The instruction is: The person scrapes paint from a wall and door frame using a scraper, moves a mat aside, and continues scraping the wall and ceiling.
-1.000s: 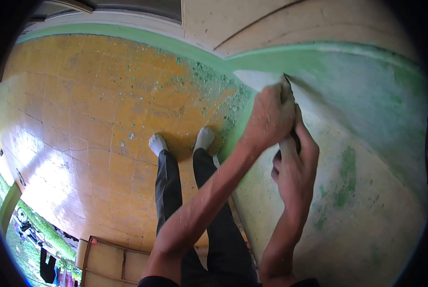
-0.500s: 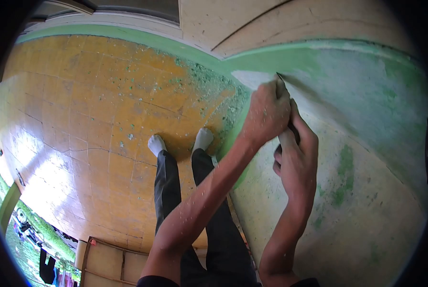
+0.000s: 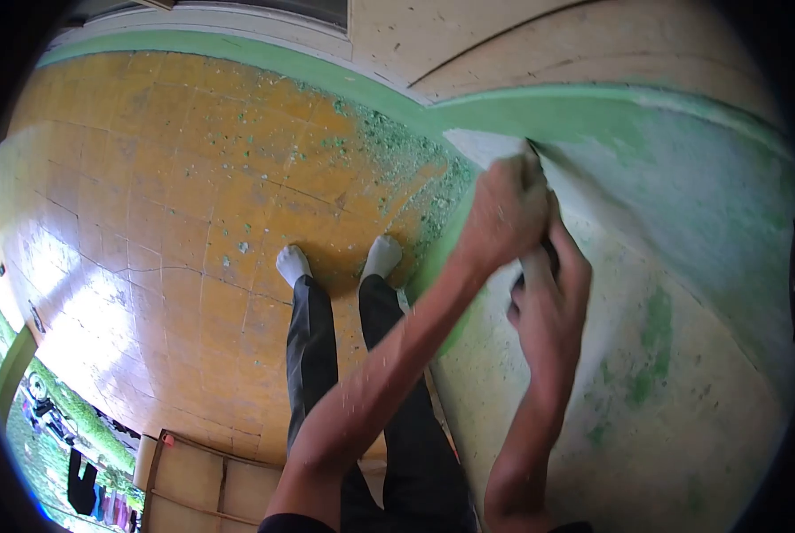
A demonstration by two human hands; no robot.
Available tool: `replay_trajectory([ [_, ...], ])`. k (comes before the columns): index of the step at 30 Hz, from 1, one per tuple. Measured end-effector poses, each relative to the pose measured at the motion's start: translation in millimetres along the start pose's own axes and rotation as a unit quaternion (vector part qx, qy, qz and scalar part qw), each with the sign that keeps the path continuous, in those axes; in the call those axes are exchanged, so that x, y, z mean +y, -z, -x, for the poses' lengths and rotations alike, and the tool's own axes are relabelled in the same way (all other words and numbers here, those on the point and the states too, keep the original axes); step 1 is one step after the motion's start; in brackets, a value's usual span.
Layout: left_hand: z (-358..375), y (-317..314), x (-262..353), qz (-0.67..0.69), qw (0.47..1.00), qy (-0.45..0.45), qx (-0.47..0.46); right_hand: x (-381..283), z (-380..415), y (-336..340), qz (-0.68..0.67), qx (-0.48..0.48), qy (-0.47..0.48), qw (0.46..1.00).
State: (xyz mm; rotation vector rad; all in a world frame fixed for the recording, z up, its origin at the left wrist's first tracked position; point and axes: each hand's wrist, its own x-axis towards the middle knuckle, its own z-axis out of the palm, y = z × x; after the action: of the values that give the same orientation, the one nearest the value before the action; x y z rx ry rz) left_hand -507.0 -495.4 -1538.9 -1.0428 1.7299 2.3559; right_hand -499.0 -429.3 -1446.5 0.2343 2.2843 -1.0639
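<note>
Both my hands are closed around one tool, which looks like a paint scraper point(image 3: 530, 147); its dark thin tip pokes out beyond my fingers against the wall point(image 3: 673, 186). My left hand point(image 3: 507, 209) grips it nearer the tip. Behind it, my right hand point(image 3: 550, 311) wraps the dark handle, most of which is hidden by the fingers. Around the tip the green paint gives way to a bare whitish patch point(image 3: 482, 144). Pale flecks dot my left hand and forearm.
Green and white paint flakes point(image 3: 397, 147) litter the yellow tiled floor point(image 3: 166, 178), thickest along the wall's foot. My feet point(image 3: 381, 258) in light socks stand near that wall. A framed panel point(image 3: 206, 484) lies at the lower left, beside a bright opening to outdoors.
The camera view has shifted a little. Both hands, still closed on the scraper, have moved slightly, with its tip a bit lower against the wall.
</note>
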Motion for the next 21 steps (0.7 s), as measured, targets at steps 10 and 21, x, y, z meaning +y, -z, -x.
replay_trajectory([
  [10,0.6,3.0,-2.8,-0.044,0.999,-0.019,-0.016,-1.1,11.4,-12.4,-0.025,0.052,-0.061,0.996],
  [21,-14.1,4.6,-26.6,-0.087,0.995,-0.052,0.007,23.0,-12.9,-20.7,-0.014,-0.002,-0.015,1.000],
])
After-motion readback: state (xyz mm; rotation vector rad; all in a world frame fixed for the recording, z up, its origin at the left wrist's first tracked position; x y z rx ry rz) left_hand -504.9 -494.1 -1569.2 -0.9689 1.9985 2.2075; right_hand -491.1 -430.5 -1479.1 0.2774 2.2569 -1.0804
